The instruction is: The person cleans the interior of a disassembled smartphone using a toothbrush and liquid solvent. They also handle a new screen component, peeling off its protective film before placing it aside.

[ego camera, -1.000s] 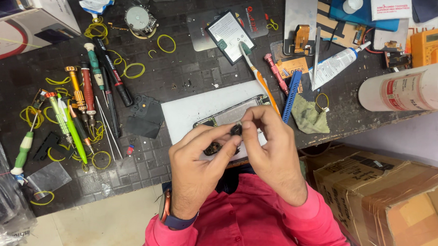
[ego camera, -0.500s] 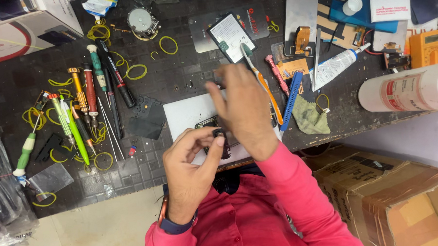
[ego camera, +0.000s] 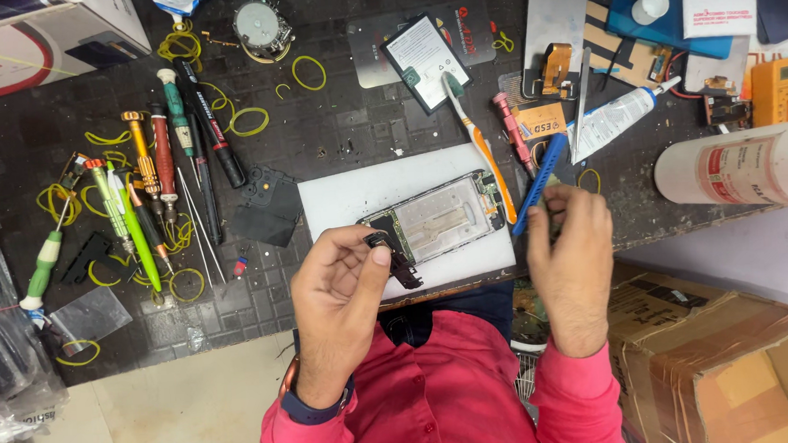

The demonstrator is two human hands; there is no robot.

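An opened phone with its back removed lies on a white mat at the near edge of the dark bench. My left hand pinches a small black part between thumb and forefinger, just above the phone's left end. My right hand is off to the right of the phone. Its fingertips are at an olive cloth beside the lower end of a blue tool. Whether the fingers grip anything is hidden by the back of the hand.
Screwdrivers and yellow rubber bands lie at the left. An orange-and-white toothbrush, a phone battery and a glue tube sit behind the phone. At the right are a white bottle and a cardboard box.
Both hands held the black part together a second ago. My right hand then reached over the phone and has now swung right to the cloth, leaving the part in my left hand.
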